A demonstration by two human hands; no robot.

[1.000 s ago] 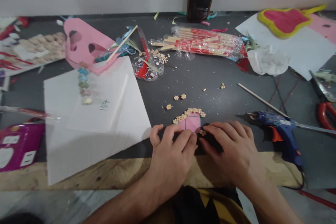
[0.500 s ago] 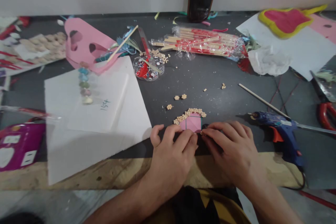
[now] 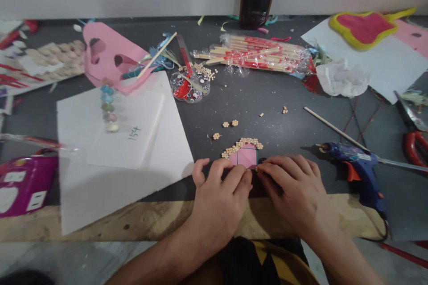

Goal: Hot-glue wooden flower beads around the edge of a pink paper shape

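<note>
A small pink paper house with a roof of tan bead clusters lies on the dark table near its front edge. My left hand rests with bent fingers pressed on the house's near left edge, holding it down. My right hand has its fingertips pinched at the house's lower right corner, over a small tan bead cluster that they now hide. Loose bead clusters lie just beyond the house.
A blue glue gun lies right of my right hand, with a wooden stick and red scissors beyond it. White paper covers the left. At the back are a dish of googly eyes, packed chopsticks and pink foam.
My right fingertips have slid a little to the left onto the house's lower right corner and now cover the small bead cluster. My left hand has stayed put.
</note>
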